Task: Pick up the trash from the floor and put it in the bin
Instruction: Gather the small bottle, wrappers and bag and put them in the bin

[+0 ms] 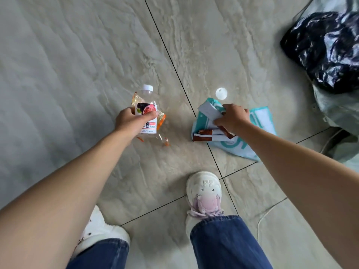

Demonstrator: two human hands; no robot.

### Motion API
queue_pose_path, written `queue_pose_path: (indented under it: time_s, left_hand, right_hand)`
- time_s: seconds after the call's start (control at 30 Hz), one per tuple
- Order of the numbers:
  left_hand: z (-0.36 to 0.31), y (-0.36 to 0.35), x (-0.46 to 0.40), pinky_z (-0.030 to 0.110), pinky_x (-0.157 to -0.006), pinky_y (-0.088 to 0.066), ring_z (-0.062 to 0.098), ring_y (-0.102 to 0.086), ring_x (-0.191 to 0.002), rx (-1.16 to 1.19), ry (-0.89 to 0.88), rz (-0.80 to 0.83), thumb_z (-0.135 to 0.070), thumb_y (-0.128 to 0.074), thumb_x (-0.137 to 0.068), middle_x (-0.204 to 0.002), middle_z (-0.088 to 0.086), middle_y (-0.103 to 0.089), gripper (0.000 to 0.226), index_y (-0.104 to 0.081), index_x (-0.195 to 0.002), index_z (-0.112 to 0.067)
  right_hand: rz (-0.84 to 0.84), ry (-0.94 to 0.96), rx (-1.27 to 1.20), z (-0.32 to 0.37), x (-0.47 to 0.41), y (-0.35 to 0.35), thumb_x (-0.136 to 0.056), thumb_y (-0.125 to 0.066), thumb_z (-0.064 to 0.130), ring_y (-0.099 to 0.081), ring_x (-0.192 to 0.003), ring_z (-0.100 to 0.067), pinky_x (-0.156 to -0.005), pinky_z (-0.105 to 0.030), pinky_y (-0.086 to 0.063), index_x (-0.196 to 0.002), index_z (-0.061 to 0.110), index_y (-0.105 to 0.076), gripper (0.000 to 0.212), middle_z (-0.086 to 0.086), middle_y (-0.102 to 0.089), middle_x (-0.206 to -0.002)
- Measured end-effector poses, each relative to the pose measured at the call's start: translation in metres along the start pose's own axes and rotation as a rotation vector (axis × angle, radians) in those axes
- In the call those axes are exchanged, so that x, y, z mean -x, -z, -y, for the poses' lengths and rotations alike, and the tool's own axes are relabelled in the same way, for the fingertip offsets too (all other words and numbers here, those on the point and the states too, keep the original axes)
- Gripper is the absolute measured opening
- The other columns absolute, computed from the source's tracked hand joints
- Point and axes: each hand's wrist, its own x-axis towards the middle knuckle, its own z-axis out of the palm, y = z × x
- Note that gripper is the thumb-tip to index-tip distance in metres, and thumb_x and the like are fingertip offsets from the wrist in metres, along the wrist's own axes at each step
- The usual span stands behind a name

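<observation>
My left hand is closed around a clear plastic bottle with a white cap and a fruit label, together with a crumpled clear-and-orange wrapper. My right hand grips a bundle of trash: a teal-and-white bag, white folded paper and brown-and-white packets. Both bundles are above the tiled floor. At the upper right stands the bin, lined with a black plastic bag.
A round white bright spot shows on the floor just beyond my right hand. My two white shoes and blue jeans are at the bottom. A pale plastic sack and a thin cable lie at the right.
</observation>
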Motion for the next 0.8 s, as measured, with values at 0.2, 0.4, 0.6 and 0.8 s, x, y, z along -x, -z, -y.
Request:
queue_pose_path:
  time_s: [0.2,0.4,0.6,0.8]
  left_hand:
    - [-0.006,0.047,0.007,0.035,-0.083,-0.058,0.021,-0.072,-0.091,-0.018,-0.043,-0.011,-0.047,-0.079,-0.059,-0.096,0.005,-0.075,0.042,-0.071,-0.087,-0.017]
    - [0.0,0.095,0.025,0.038,-0.089,-0.056,0.022,-0.071,-0.095,0.018,-0.068,-0.022,-0.043,-0.079,-0.064,-0.103,0.005,-0.074,0.049,-0.07,-0.102,-0.014]
    - [-0.023,0.17,0.056,0.039,-0.089,-0.057,0.021,-0.071,-0.093,0.091,-0.097,-0.07,-0.047,-0.078,-0.061,-0.102,0.004,-0.075,0.05,-0.069,-0.101,-0.017]
    - [-0.07,0.303,0.099,0.035,-0.073,-0.061,0.017,-0.073,-0.085,0.213,-0.141,-0.167,-0.049,-0.079,-0.058,-0.096,0.001,-0.076,0.053,-0.069,-0.1,-0.019]
  right_hand:
    - [-0.069,-0.111,-0.47,0.024,0.007,0.014,-0.071,-0.075,0.021,-0.06,-0.076,-0.024,-0.063,-0.028,-0.045,-0.103,0.012,-0.061,0.036,-0.006,-0.063,-0.087]
    - [-0.077,-0.22,-0.964,0.066,0.032,0.021,-0.068,-0.081,0.013,-0.065,-0.066,-0.017,-0.058,-0.027,-0.053,-0.109,0.005,-0.062,0.046,-0.007,-0.068,-0.09]
    - [0.042,-0.199,-1.207,0.14,0.078,0.061,-0.072,-0.077,0.004,-0.065,-0.067,-0.021,-0.055,-0.025,-0.056,-0.085,0.008,-0.061,0.021,-0.006,-0.068,-0.079]
    - [0.187,-0.088,-1.185,0.27,0.14,0.134,-0.074,-0.077,0.007,-0.065,-0.065,-0.019,-0.058,-0.03,-0.055,-0.09,0.006,-0.062,0.022,-0.006,-0.068,-0.079]
